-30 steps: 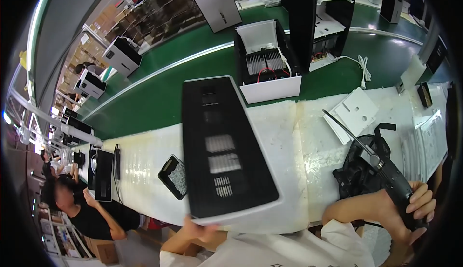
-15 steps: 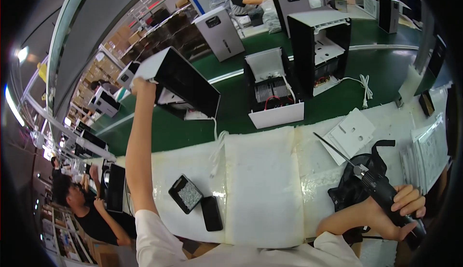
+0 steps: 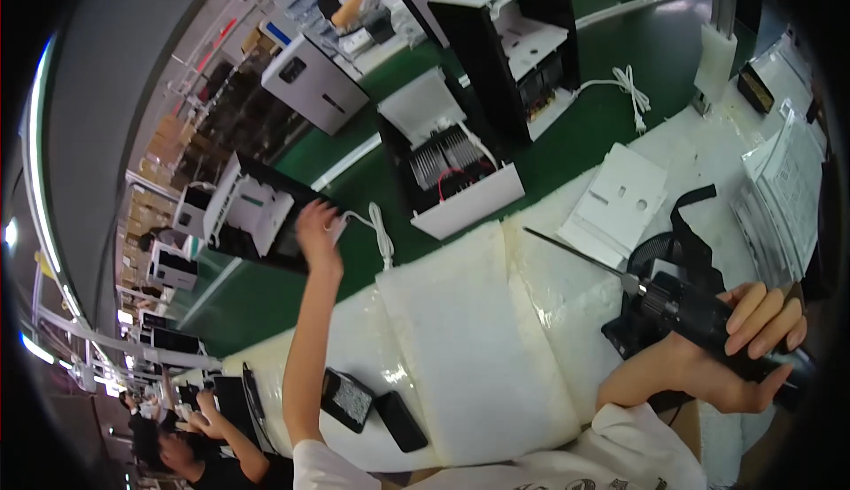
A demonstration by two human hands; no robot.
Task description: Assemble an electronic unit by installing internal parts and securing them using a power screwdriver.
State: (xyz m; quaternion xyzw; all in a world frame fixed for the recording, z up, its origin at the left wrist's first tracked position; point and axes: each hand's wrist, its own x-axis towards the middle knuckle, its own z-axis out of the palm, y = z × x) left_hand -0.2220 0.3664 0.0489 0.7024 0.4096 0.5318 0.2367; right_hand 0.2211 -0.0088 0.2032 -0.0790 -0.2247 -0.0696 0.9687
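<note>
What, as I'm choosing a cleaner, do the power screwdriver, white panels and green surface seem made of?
Power screwdriver: probably plastic, black, with a low sheen.
Long bit: likely metal, thin and straight, with a silvery collar.
White panels: perhaps plastic, matte, flat with neat cut-outs; coated metal is possible.
Green surface: maybe rubber or vinyl, smooth, with a soft sheen.

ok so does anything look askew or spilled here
Nothing looks clearly spilled or damaged; the small metal pieces sit inside their black tray. Only the white plates on the bench look slightly askew, overlapping unevenly rather than squared up.
</note>
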